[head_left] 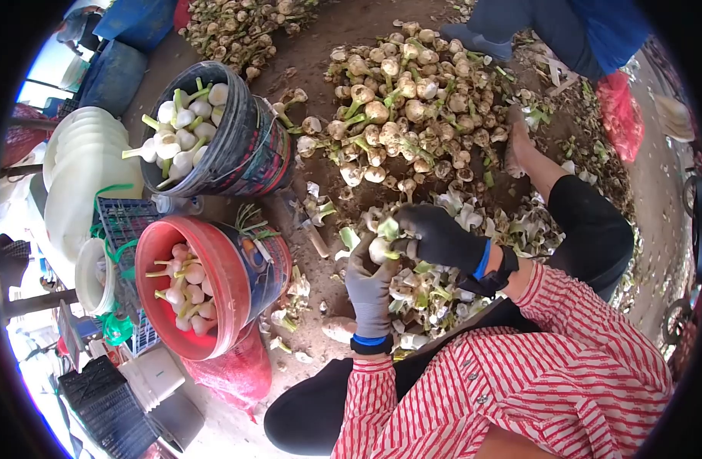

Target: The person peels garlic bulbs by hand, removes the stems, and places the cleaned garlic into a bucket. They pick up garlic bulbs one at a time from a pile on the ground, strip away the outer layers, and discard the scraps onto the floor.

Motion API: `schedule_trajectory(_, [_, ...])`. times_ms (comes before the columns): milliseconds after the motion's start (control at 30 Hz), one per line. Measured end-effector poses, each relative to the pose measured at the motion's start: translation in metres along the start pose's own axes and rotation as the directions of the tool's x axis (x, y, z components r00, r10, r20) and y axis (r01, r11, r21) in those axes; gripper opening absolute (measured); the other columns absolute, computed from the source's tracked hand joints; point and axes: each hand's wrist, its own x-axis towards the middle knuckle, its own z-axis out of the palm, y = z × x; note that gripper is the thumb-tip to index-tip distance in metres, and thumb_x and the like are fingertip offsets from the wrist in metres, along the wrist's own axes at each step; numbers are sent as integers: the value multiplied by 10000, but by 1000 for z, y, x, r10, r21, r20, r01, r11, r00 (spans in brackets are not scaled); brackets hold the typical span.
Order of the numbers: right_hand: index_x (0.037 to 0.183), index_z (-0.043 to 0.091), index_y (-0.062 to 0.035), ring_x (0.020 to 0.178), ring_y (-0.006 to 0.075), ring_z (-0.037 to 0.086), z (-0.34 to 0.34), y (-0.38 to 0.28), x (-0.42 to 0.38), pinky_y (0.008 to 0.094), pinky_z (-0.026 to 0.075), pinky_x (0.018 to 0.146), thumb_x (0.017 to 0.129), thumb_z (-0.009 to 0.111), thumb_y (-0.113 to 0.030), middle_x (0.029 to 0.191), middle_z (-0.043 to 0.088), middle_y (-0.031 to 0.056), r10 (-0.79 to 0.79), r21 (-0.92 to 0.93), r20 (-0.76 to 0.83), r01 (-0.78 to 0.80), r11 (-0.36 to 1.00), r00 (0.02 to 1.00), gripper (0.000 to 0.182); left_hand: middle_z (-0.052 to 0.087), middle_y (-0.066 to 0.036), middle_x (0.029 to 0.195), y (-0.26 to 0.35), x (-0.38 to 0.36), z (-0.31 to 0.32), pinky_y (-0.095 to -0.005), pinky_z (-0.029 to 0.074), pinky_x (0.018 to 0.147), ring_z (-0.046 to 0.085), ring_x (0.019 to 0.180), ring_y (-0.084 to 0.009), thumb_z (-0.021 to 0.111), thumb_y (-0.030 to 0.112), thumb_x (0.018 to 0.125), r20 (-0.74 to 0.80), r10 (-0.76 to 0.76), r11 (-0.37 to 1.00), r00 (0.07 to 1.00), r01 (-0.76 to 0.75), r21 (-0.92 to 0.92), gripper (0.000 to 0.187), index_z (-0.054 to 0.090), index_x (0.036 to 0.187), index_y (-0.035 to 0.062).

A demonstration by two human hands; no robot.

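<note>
My left hand [368, 292], in a grey glove, is closed around a white garlic bulb [380, 250]. Against that bulb, my right hand [441, 236] in a dark glove has its fingers closed on a pale green flap of garlic peel [389, 228]. Just beyond my hands lies a heap of unpeeled garlic bulbs [416, 111] with brownish skins and cut stems. Stripped peels [435, 298] cover the ground below and beside my right hand.
On the left, a dark bucket [247, 145] holds clean white bulbs, and a red-rimmed bucket [236, 291] holds pinkish ones. A red mesh sack [232, 371] lies below it. Another garlic heap [240, 30] is at the back. Part of another person's leg [488, 38] shows beyond the pile.
</note>
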Motion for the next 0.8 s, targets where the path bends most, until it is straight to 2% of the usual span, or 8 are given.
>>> schedule_trajectory(200, [1008,542,-54,752,332,575,13,-5,-2,390,460,654,625,634,-46,770,584,130,-115,-269,-16,107,957,993,394,598,-64,944,-7,-2,-12,-230,485,712,584,799,-125,666,44,734,0,-197,970,980,195,144,446,495,1141,-14])
schedule_trajectory(367, [1199,460,-61,793,142,559,21,11,-2,258,445,683,693,506,25,899,572,68,287,561,22,-249,789,958,515,590,-88,982,-6,0,-21,-254,493,758,587,852,-158,627,98,765,292,-235,946,927,287,-152,451,478,1171,-32])
schedule_trajectory(567, [1234,430,-45,715,61,452,6,-4,-4,198,408,628,737,483,47,897,507,-11,375,801,219,-386,458,901,508,570,-113,1071,-8,5,-24,-271,489,781,572,920,-156,552,189,874,114,128,958,985,-152,243,325,525,1122,-19])
schedule_trajectory(667, [1257,414,-44,653,44,450,14,-4,-7,187,393,568,777,509,25,885,522,-1,384,857,247,-385,341,890,494,606,-93,958,-6,6,-28,-270,483,761,588,847,-161,580,132,849,-17,-141,989,990,141,30,259,551,1061,-14])
schedule_trajectory(700, [1272,391,-39,727,65,497,21,7,-13,207,421,629,749,511,19,926,533,7,334,840,348,-449,304,876,540,611,-65,862,-5,-1,-27,-262,477,717,586,785,-152,591,61,821,118,302,620,946,-288,730,215,547,1019,-11])
schedule_trajectory(733, [1286,368,-34,802,85,544,28,13,-16,226,449,690,720,514,14,966,545,15,279,815,442,-511,273,853,586,602,-61,867,-39,2,-47,-274,476,713,584,796,-155,590,-6,786,-61,-30,999,998,29,-32,230,539,1010,-1])
schedule_trajectory(767, [1230,418,-23,793,89,556,45,3,-23,234,458,699,732,538,-8,952,561,23,146,884,446,-460,78,883,513,600,-59,866,-45,3,-53,-270,474,689,582,779,-150,587,-6,787,-52,83,993,995,-78,86,234,539,1015,14])
schedule_trajectory(800, [1169,463,-7,786,92,553,62,-1,-35,233,457,705,765,554,-44,929,580,22,15,843,330,-302,446,944,416,597,-56,865,-48,3,-55,-266,472,665,581,763,-145,583,-6,787,-32,191,963,981,-181,200,240,538,1020,28])
